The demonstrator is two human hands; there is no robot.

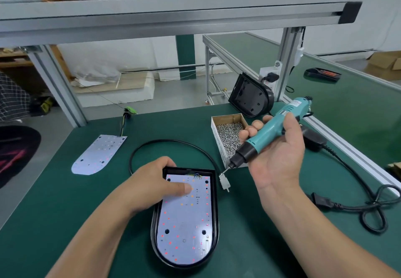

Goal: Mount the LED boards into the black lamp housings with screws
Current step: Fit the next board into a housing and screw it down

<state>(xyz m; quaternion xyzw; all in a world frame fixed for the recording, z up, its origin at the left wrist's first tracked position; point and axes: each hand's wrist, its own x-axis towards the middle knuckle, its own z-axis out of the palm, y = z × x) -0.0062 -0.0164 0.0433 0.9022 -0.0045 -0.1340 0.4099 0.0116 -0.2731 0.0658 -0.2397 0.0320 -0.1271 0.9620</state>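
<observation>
Two hands work over the green table. The left hand grips the far-left corner of the black lamp housing, fingers curled over its rim, thumb pressing the LED board inside. The right hand is closed round the teal screwdriver, bit angled down-left, tip near the white connector. A screw box stands just beyond the bit; a black cable loops past the housing's square end. Housing long axis runs away from the person, rounded end nearest.

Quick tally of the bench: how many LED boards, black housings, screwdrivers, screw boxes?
LED boards: 2, seated board, loose board
Black housings: 2, near housing, far housing
Electric screwdriver: 1
Screw box: 1
Total: 6
</observation>
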